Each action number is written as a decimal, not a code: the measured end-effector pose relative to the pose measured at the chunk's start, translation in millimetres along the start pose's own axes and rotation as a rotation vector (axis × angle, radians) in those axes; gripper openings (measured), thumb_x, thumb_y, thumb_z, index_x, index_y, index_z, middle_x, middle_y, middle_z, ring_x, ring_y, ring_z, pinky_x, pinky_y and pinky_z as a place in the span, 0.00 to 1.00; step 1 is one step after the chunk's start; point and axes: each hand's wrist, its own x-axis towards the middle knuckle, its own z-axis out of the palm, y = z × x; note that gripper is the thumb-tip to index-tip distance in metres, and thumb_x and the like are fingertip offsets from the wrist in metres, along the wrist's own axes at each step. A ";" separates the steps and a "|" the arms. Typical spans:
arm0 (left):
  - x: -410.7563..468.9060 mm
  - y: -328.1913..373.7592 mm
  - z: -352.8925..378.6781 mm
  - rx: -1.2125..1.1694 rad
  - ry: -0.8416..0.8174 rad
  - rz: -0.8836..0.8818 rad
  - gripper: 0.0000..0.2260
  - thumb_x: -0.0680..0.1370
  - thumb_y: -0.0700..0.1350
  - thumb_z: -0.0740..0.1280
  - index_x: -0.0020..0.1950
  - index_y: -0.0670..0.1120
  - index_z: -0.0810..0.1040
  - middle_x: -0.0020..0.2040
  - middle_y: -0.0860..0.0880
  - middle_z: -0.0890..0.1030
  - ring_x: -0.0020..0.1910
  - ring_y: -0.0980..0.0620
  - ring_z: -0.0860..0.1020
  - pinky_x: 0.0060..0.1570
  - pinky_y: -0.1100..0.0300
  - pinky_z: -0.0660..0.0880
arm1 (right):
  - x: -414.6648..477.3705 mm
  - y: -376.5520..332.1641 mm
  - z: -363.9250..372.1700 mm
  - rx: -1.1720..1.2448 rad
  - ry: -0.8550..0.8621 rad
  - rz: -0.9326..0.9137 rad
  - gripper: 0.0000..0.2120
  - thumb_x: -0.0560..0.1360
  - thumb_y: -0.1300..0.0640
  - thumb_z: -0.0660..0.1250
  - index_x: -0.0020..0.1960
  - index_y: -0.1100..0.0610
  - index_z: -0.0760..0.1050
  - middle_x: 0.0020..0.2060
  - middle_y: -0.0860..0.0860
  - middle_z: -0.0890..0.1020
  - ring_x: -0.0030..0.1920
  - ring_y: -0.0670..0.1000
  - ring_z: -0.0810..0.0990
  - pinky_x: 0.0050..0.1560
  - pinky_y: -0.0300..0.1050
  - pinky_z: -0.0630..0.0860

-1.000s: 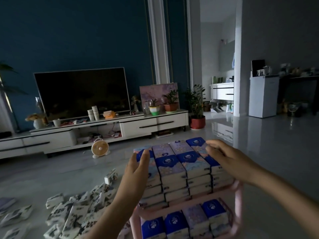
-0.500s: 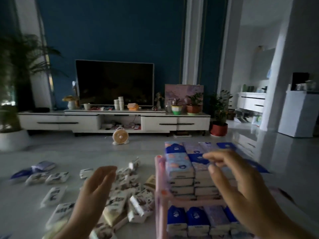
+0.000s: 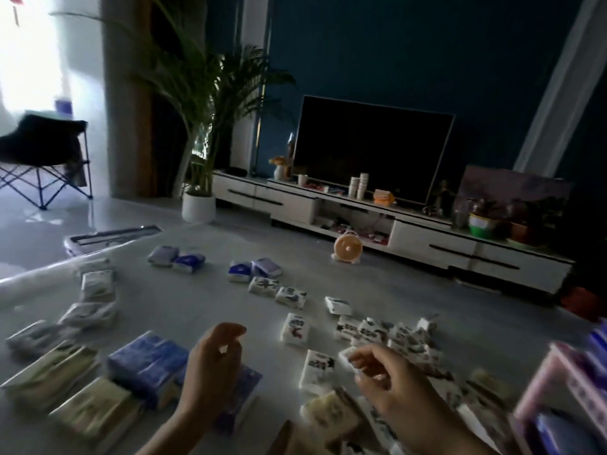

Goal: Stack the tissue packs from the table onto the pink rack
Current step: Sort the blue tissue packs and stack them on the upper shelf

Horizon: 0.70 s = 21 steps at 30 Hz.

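Observation:
Several tissue packs lie scattered over the grey surface [image 3: 197, 307]: white ones with dark print [image 3: 295, 328], blue ones [image 3: 147, 362] and beige ones [image 3: 49, 372]. The pink rack [image 3: 555, 385] shows only at the right edge, with blue packs inside it. My left hand [image 3: 213, 366] hovers above a blue pack with its fingers loosely curled and nothing in it. My right hand [image 3: 391, 385] hangs over the white packs at lower centre, fingers curled, fingertips close to a white pack [image 3: 317, 369]. I see nothing held in it. The picture is blurred.
A small orange fan [image 3: 348, 247] stands on the floor before the white TV stand [image 3: 410, 231] and its dark TV [image 3: 371, 146]. A potted palm [image 3: 198, 205] and a folding chair [image 3: 42, 159] stand at the left. Crumpled clear wrap [image 3: 19, 287] lies at the left edge.
My view has swung left, away from the rack and onto the scattered packs. Both hands have left the stacked packs on the rack and now hover over the loose packs.

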 end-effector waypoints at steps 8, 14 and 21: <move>64.5 -19.6 -54.8 0.203 0.115 0.213 0.16 0.74 0.31 0.62 0.43 0.54 0.76 0.46 0.54 0.78 0.45 0.56 0.77 0.45 0.67 0.72 | 109.7 -21.0 100.4 -0.004 -0.079 0.029 0.10 0.74 0.62 0.65 0.48 0.48 0.73 0.48 0.47 0.79 0.49 0.46 0.77 0.47 0.32 0.70; 103.8 -42.9 -86.1 0.293 0.033 0.094 0.10 0.76 0.37 0.61 0.53 0.47 0.78 0.49 0.52 0.79 0.48 0.55 0.77 0.49 0.62 0.75 | 204.4 -49.3 171.6 -0.114 -0.205 0.066 0.26 0.77 0.51 0.62 0.72 0.50 0.59 0.70 0.52 0.64 0.69 0.50 0.64 0.63 0.42 0.64; 119.5 -63.7 -81.1 0.778 -0.313 -0.019 0.16 0.79 0.54 0.55 0.66 0.54 0.66 0.66 0.52 0.69 0.65 0.52 0.66 0.60 0.61 0.64 | 315.0 -41.1 213.3 -0.524 -0.113 0.156 0.48 0.66 0.27 0.60 0.76 0.45 0.42 0.75 0.57 0.44 0.75 0.59 0.43 0.73 0.58 0.46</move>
